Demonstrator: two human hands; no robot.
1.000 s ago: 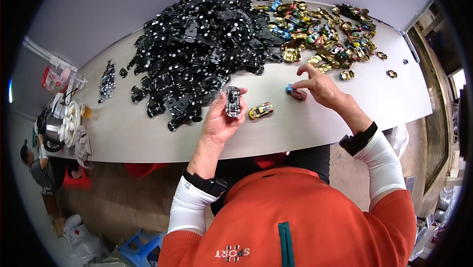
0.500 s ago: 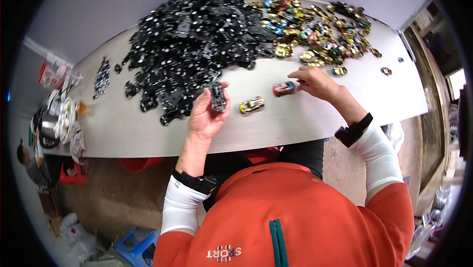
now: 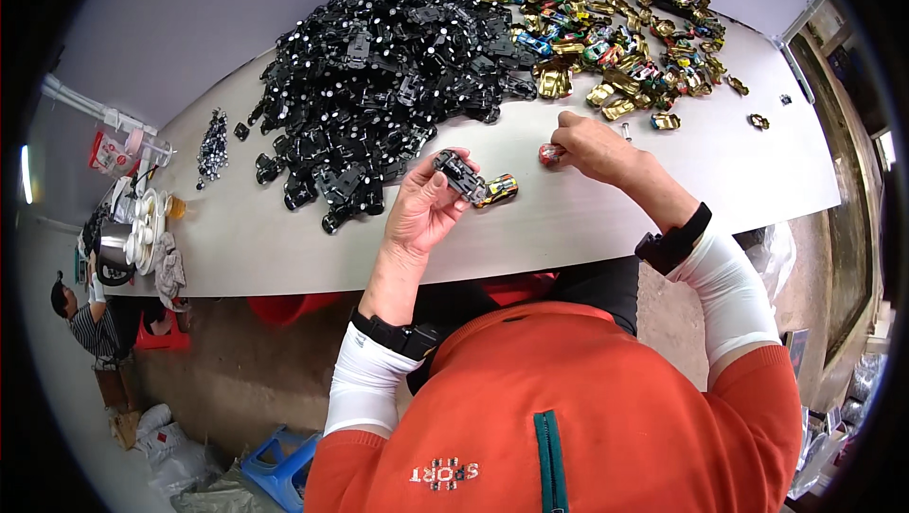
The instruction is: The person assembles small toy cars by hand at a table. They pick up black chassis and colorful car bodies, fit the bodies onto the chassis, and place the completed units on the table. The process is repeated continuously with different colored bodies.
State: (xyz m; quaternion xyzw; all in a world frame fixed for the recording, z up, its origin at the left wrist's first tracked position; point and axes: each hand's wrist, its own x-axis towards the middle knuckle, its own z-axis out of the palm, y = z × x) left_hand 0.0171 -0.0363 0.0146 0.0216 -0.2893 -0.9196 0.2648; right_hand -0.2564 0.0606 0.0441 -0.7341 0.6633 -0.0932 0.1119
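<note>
My left hand (image 3: 423,210) is closed round a black toy car chassis (image 3: 459,176), tilted over the table. Just beyond the chassis a yellow, multicoloured toy car body (image 3: 502,188) lies on the tabletop, partly covered by it. My right hand (image 3: 601,150) has its fingers closed on a red toy car body (image 3: 549,154) at the table surface; the hand hides most of that body. In front of both hands rises a big pile of black car chassis (image 3: 379,78). To its right is a heap of gold and coloured toy car bodies (image 3: 615,49).
Small shiny parts (image 3: 212,150) form a little pile on the left of the white table (image 3: 284,257). Beyond its left end are a metal kettle (image 3: 115,246), white cups (image 3: 145,234) and a seated person (image 3: 93,324). A blue stool (image 3: 282,461) stands on the floor.
My left hand has moved right with the chassis, now tilted over the yellow car body. My right hand has closed on the red car body, which it was beside before.
</note>
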